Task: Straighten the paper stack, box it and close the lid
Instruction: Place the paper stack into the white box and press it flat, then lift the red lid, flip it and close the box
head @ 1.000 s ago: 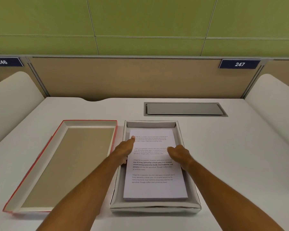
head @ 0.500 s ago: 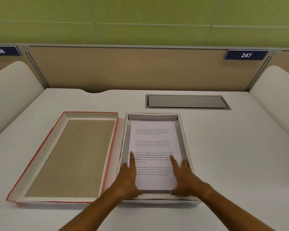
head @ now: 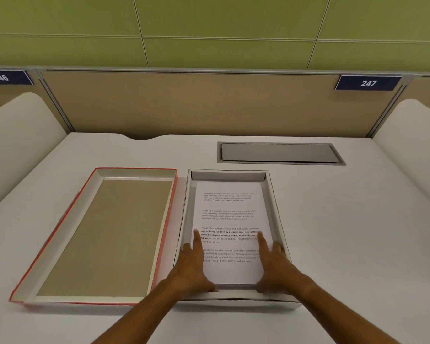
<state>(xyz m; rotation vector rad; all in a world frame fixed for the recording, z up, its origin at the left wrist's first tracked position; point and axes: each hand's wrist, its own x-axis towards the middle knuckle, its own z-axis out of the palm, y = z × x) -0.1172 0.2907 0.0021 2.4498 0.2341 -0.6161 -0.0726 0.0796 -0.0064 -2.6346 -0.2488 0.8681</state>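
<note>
A white printed paper stack [head: 230,214] lies flat inside the open white box [head: 276,209] in the middle of the desk. My left hand [head: 193,265] rests on the stack's near left corner, index finger stretched forward on the page. My right hand [head: 274,264] mirrors it on the near right corner. Both thumbs sit at the stack's near edge, inside the box's front wall. The red-edged lid [head: 60,229] lies upside down to the left of the box, its brown inside facing up.
A grey cable hatch [head: 279,153] is set into the desk behind the box. Beige partition panels close the back, and curved white dividers [head: 18,135] stand at both sides. Bare white desk [head: 358,232] stretches to the right of the box.
My hands have drawn back from the middle of the page to the stack's near corners. Over the last half second they have hardly moved.
</note>
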